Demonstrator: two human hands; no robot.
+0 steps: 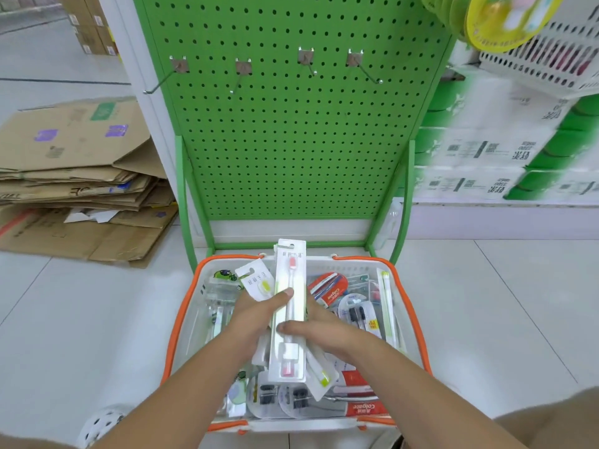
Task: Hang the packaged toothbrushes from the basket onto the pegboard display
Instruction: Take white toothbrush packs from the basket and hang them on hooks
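A white basket with an orange rim (186, 296) stands on the floor below the green pegboard (291, 140) and holds several packaged toothbrushes. Both hands are over the basket. My left hand (259, 314) grips a long white pack with a pink toothbrush (290, 306), thumb across its front, together with a shorter pack holding a yellow brush (256, 281). My right hand (319, 333) grips the pink pack lower down, thumb on its front. Several bare metal hooks, such as the hook (308, 64), stick out of the board near its top.
Flattened cardboard boxes (77, 176) lie stacked on the floor to the left. Stacked green-and-white cartons (486, 150) fill the right, with a white perforated crate (544, 59) and yellow round packs (496, 24) above them. Colgate packs (334, 291) lie in the basket.
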